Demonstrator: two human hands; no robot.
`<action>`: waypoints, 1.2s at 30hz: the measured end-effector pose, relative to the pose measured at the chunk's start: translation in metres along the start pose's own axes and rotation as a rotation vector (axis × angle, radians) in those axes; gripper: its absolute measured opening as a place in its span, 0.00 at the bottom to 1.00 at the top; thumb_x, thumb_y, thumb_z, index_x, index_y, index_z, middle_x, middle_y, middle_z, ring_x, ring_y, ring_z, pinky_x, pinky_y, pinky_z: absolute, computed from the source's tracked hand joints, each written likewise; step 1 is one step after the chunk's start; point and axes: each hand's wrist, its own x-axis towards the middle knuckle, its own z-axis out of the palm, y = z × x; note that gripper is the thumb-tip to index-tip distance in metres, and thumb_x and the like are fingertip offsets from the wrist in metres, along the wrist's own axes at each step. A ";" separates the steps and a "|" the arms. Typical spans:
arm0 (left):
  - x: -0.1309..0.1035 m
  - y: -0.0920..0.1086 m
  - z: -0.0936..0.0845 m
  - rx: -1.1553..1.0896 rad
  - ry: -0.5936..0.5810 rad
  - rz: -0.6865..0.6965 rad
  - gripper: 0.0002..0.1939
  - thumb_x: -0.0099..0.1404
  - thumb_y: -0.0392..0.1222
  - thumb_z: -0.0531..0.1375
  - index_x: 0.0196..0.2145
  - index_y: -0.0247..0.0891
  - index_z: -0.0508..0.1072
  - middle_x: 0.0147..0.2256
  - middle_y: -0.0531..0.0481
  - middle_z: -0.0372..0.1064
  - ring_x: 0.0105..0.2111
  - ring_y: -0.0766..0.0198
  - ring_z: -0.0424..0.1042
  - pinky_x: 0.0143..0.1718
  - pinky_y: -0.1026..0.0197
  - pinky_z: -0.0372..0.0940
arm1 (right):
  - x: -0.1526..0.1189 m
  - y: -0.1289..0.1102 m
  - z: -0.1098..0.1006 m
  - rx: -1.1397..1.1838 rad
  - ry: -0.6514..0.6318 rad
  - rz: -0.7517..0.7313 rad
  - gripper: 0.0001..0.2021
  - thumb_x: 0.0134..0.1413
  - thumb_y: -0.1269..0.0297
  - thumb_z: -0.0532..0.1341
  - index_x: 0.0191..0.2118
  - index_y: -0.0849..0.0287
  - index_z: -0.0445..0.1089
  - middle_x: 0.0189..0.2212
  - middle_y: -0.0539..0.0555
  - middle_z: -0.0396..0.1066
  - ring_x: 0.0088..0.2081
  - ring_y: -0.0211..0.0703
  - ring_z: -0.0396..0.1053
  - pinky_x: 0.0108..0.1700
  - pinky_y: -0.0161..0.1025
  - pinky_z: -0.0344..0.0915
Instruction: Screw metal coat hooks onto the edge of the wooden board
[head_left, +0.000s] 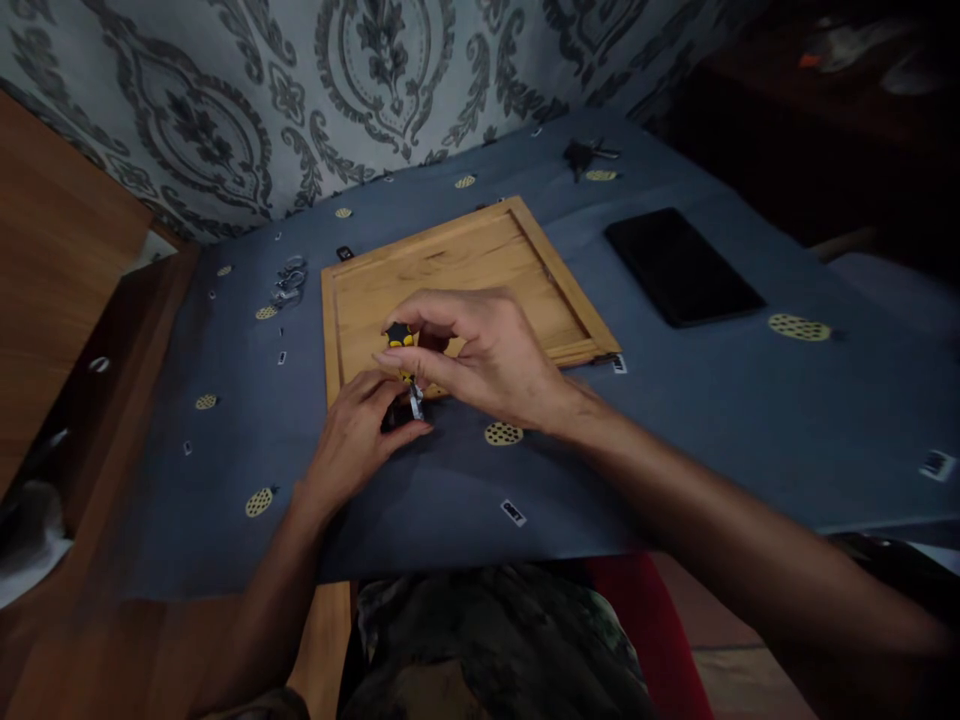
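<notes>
A wooden panel with a raised frame (pixel 559 355), like a cabinet door, lies on the cloth-covered table. My right hand (pixel 480 350) is closed around the black and yellow handle of a short screwdriver (pixel 400 334), above the panel's near left part. Below it, my left hand (pixel 360 430) has thumb and fingers pinched about a small silver metal piece, apparently a cabinet hinge (pixel 416 402), at the panel's near edge. The screwdriver points down toward this piece; my fingers hide where the two meet.
Several metal pieces, hinge-like (pixel 289 282), lie left of the panel. A small black item (pixel 344 253) rests by its far left corner. On the right is a black tablet or large phone (pixel 682 265); farther back lies a dark object with a metal part (pixel 589 155). A patterned curtain (pixel 382 80) hangs behind.
</notes>
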 end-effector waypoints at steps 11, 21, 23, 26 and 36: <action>0.001 0.001 -0.002 0.000 0.003 0.022 0.16 0.68 0.52 0.68 0.48 0.40 0.77 0.44 0.45 0.76 0.47 0.50 0.76 0.52 0.47 0.72 | 0.005 0.000 -0.004 -0.014 -0.067 -0.007 0.09 0.68 0.61 0.64 0.41 0.62 0.76 0.30 0.48 0.72 0.32 0.34 0.68 0.36 0.34 0.63; -0.002 -0.004 0.002 0.032 0.017 0.037 0.22 0.70 0.59 0.64 0.48 0.38 0.77 0.44 0.44 0.75 0.45 0.51 0.75 0.49 0.50 0.72 | 0.002 -0.016 -0.006 0.133 0.373 0.081 0.15 0.60 0.48 0.70 0.35 0.55 0.73 0.27 0.46 0.70 0.22 0.33 0.67 0.23 0.34 0.65; -0.002 -0.004 0.003 0.027 0.023 0.040 0.22 0.70 0.60 0.64 0.49 0.39 0.76 0.44 0.44 0.75 0.46 0.52 0.75 0.49 0.50 0.72 | 0.000 -0.013 -0.007 0.132 0.337 0.084 0.15 0.59 0.48 0.70 0.34 0.55 0.72 0.27 0.46 0.69 0.22 0.32 0.67 0.23 0.33 0.65; -0.003 -0.004 0.004 0.026 0.026 0.033 0.22 0.70 0.61 0.64 0.49 0.40 0.77 0.45 0.45 0.75 0.47 0.52 0.75 0.50 0.49 0.72 | -0.004 -0.004 -0.003 0.101 0.254 0.095 0.15 0.61 0.50 0.70 0.36 0.56 0.73 0.27 0.45 0.69 0.24 0.32 0.66 0.26 0.32 0.66; -0.001 -0.004 0.003 0.042 0.011 0.022 0.21 0.69 0.59 0.65 0.48 0.39 0.77 0.46 0.44 0.75 0.47 0.51 0.75 0.51 0.48 0.72 | -0.010 0.008 0.004 0.078 0.196 0.117 0.12 0.63 0.53 0.68 0.39 0.57 0.74 0.29 0.47 0.69 0.28 0.33 0.66 0.29 0.32 0.66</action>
